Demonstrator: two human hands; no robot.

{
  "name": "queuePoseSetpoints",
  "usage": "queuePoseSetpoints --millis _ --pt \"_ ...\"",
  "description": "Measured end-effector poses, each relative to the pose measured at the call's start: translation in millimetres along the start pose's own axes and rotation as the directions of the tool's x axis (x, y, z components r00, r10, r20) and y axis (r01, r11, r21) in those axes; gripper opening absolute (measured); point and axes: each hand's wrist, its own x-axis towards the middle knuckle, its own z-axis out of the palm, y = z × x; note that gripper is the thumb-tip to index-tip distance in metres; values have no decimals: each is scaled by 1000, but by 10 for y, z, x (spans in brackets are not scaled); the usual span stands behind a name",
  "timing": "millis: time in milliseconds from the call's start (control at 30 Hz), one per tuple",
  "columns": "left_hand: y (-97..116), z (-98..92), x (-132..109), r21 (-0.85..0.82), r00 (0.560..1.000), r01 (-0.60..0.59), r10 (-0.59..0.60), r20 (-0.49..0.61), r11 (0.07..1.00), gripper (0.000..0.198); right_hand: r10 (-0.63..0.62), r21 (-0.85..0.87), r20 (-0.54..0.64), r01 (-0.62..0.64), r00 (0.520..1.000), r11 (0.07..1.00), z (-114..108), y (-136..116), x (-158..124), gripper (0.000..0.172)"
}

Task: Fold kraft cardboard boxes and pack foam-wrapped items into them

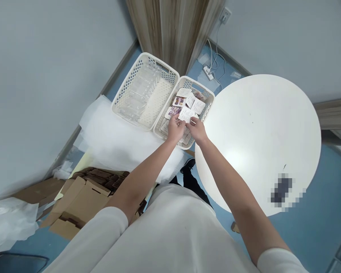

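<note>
Both hands are over the right-hand white plastic basket (209, 99), which holds several printed cards, some with text and some with purple pictures. My left hand (175, 129) and my right hand (197, 129) pinch a white card (186, 114) with lines of small text by its lower edge. Around it in the basket lie a picture card (179, 101) and a text card (198, 106). Beside this basket stands a second white basket (159, 102) with clear plastic boxes (135, 94) in it.
A round white table (258, 113) stands on the right, with a blurred dark item (282, 189) near its edge. White plastic sheeting (116, 140) and flattened cardboard boxes (82, 201) lie on the left. A power strip (208, 72) with cables lies on the floor behind.
</note>
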Motion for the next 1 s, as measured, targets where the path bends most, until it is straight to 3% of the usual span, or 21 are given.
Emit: queuePoseSetpoints --millis 100,233,433,567,733,867,1000 --pt "73 -28 -136 70 995 -56 62 -80 996 35 85 84 22 -87 996 993 -36 -84 -229 51" --pt "140 -50 -384 104 986 -98 111 -124 990 26 110 159 -32 -103 993 982 -103 -142 -662 55" --pt "147 74 -899 25 996 -94 94 -8 995 25 109 310 -73 -82 991 947 -393 3 -1440 62" --pt "139 268 -1308 -22 988 -109 110 109 994 20 132 362 -110 -84 985 928 -750 240 -1941 63" --pt "107 582 -1802 -32 939 -108 113 326 994 17 192 421 -173 -103 966 901 -1255 561 -2455 54" --pt "48 869 -2144 1 901 -101 90 424 995 17 169 502 -124 -85 978 861 -1554 784 -2733 35" --pt "-15 1142 -2397 28 874 -129 101 475 991 19 192 556 -144 -81 971 827 -1721 972 -2898 31"
